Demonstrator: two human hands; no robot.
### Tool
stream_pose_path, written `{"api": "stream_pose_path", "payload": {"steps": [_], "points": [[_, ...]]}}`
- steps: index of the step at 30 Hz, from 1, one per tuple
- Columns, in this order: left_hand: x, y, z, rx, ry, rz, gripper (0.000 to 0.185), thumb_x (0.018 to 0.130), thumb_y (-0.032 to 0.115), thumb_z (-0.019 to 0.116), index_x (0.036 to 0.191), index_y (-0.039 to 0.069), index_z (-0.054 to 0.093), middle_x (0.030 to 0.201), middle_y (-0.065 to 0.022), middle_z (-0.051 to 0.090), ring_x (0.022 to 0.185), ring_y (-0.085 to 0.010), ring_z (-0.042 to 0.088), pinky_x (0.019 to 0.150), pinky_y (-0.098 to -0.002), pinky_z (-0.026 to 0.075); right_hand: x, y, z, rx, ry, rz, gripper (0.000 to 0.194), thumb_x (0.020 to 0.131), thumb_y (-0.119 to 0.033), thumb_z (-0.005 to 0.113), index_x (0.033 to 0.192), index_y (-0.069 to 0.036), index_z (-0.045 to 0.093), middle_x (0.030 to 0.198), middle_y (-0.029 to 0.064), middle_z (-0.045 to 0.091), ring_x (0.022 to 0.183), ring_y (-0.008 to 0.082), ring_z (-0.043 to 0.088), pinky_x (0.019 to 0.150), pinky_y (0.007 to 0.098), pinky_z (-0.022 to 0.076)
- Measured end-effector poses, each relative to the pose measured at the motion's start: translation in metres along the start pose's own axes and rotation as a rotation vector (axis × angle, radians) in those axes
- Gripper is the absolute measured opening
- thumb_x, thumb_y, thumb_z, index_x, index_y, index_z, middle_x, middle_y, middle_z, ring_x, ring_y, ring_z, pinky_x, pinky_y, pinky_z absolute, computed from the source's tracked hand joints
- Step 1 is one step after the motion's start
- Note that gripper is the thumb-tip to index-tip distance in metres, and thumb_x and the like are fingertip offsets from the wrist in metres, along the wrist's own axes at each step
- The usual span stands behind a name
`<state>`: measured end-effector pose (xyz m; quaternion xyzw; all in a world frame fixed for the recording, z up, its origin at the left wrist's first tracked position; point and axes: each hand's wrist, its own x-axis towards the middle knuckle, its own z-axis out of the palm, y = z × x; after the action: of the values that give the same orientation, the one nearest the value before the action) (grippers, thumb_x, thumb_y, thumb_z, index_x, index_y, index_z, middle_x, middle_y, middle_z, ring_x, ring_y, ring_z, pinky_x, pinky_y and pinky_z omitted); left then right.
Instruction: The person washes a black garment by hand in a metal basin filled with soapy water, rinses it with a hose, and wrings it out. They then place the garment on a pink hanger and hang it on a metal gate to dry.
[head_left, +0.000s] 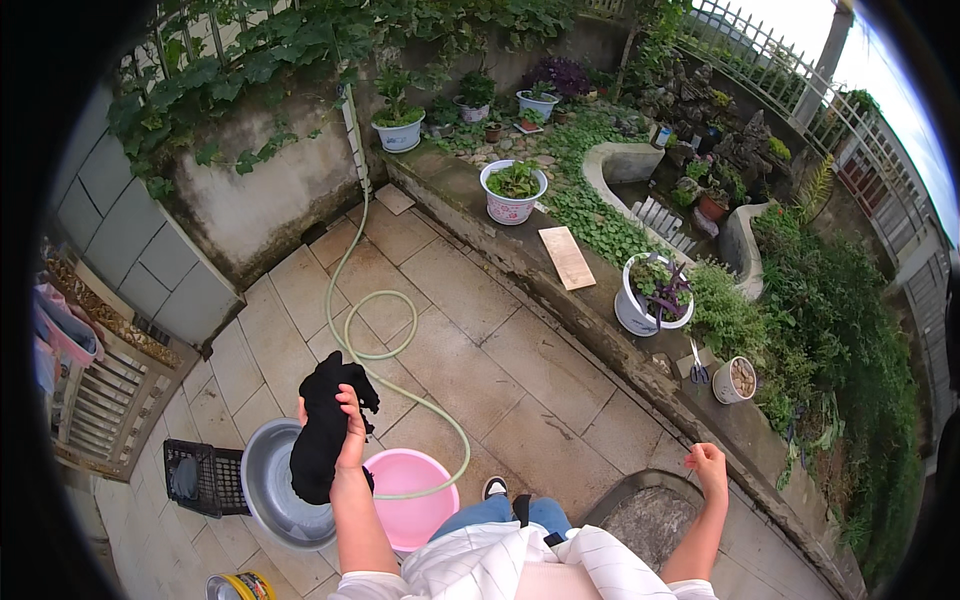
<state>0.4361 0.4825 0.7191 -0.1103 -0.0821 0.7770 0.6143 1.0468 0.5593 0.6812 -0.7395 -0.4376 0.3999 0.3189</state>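
Observation:
My left hand (351, 439) grips a small black animal (316, 435), apparently a puppy, around its body and holds it up. Its head is toward the top, and small legs stick out on the right side. Its face cannot be made out. Beneath it, a grey metal basin (264, 491) stands on the paving, partly covered by the animal. A pink plastic basin (412, 517) sits beside it, with a pale green hose (450, 427) lying over its rim. Out to the right, my right hand (706, 465) is raised with its fingers curled together, and nothing shows in it.
A black plastic crate (217, 480) adjoins the metal basin. A yellow tin (251, 586) stands at the lower left. Along the concrete ledge are a wooden board (566, 259), potted plants (514, 191), scissors (698, 367) and a pot of stones (735, 380). A stone-rimmed drain or pit (649, 510) lies near my feet.

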Motion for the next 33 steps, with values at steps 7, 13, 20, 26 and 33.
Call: {"api": "stream_pose_path", "payload": {"steps": [7, 13, 20, 26, 33], "points": [[0.074, -0.015, 0.012, -0.051, -0.017, -0.002, 0.061, 0.08, 0.039, 0.058, 0.116, -0.006, 0.038, 0.108, -0.0161, 0.047, 0.091, -0.0238, 0.053, 0.078, -0.0337, 0.048, 0.11, -0.055, -0.011, -0.094, 0.062, 0.07, 0.019, 0.086, -0.018, 0.054, 0.087, 0.0, 0.056, 0.066, 0.0078, 0.06, 0.054, 0.0136, 0.058, 0.049, 0.0255, 0.0451], [0.163, -0.007, 0.003, -0.074, -0.09, 0.133, 0.059, 0.08, 0.039, 0.058, 0.116, -0.004, 0.04, 0.11, -0.0161, 0.047, 0.092, -0.0237, 0.053, 0.078, -0.0338, 0.047, 0.254, -0.173, 0.024, -0.224, -0.011, -0.065, 0.018, 0.087, -0.02, 0.052, 0.086, -0.002, 0.055, 0.066, 0.0053, 0.061, 0.052, 0.0122, 0.058, 0.043, 0.0229, 0.0398], [0.26, 0.011, 0.019, -0.048, -0.114, 0.379, 0.057, 0.081, 0.039, 0.056, 0.118, -0.002, 0.041, 0.109, -0.0167, 0.046, 0.091, -0.0241, 0.052, 0.075, -0.0342, 0.047, 0.427, -0.32, 0.131, -0.293, -0.137, -0.356, 0.019, 0.084, -0.015, 0.053, 0.083, 0.004, 0.056, 0.065, 0.0084, 0.06, 0.054, 0.0137, 0.058, 0.05, 0.0261, 0.0472], [0.293, 0.024, 0.044, -0.05, -0.117, 0.531, 0.056, 0.081, 0.039, 0.055, 0.118, -0.001, 0.042, 0.109, -0.0162, 0.046, 0.091, -0.024, 0.051, 0.075, -0.0343, 0.047, 0.485, -0.479, 0.327, -0.346, -0.444, -0.573, 0.022, 0.084, -0.016, 0.055, 0.086, 0.006, 0.058, 0.066, 0.007, 0.059, 0.061, 0.0124, 0.056, 0.057, 0.0269, 0.044], [0.339, 0.078, 0.058, -0.031, -0.138, 0.681, 0.056, 0.08, 0.038, 0.058, 0.116, -0.002, 0.044, 0.11, -0.0154, 0.048, 0.092, -0.0236, 0.053, 0.077, -0.0341, 0.046, 0.474, -0.617, 0.514, -0.475, -0.671, -0.804, 0.024, 0.082, -0.023, 0.059, 0.09, -0.001, 0.063, 0.075, 0.0115, 0.064, 0.072, 0.0217, 0.061, 0.068, 0.0326, 0.0458]]}}
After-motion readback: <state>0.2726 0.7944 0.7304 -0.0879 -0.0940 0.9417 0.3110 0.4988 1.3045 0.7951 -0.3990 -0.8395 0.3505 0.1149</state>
